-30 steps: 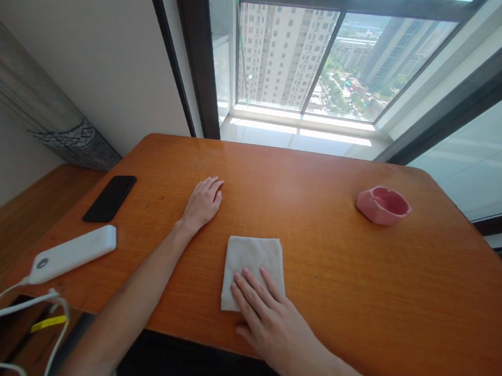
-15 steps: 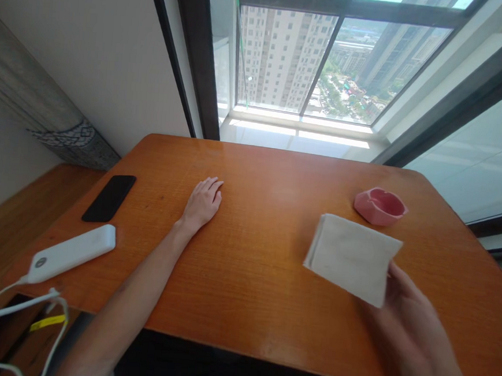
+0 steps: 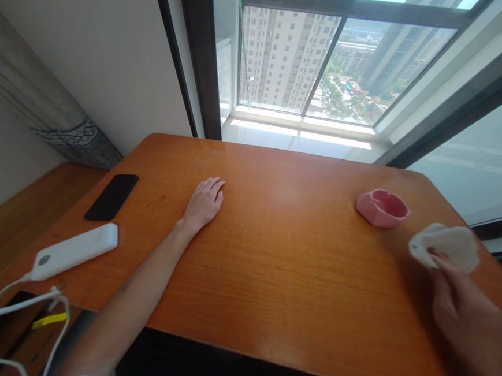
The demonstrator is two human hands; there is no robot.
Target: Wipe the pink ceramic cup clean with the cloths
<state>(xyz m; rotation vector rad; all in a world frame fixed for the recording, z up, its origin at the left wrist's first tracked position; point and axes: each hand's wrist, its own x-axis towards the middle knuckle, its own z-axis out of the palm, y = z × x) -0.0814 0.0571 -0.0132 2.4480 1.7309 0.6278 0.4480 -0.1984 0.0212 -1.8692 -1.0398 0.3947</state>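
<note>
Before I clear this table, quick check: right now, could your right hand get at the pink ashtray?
Probably yes. The right hand is just beside the pink ashtray and nothing stands between them on the wooden table top. But it is holding a crumpled white cloth, which might get in the way of a grip.

Bench (image 3: 278, 288): open wood across the centre, between the left hand (image 3: 204, 203) and the right hand (image 3: 463, 303), which holds a white cloth (image 3: 446, 247). Obstacles: pink ashtray (image 3: 382, 207), upper right; black smartphone (image 3: 112, 197) and white corded device (image 3: 74, 252), left side. Free passage below the ashtray.
</note>
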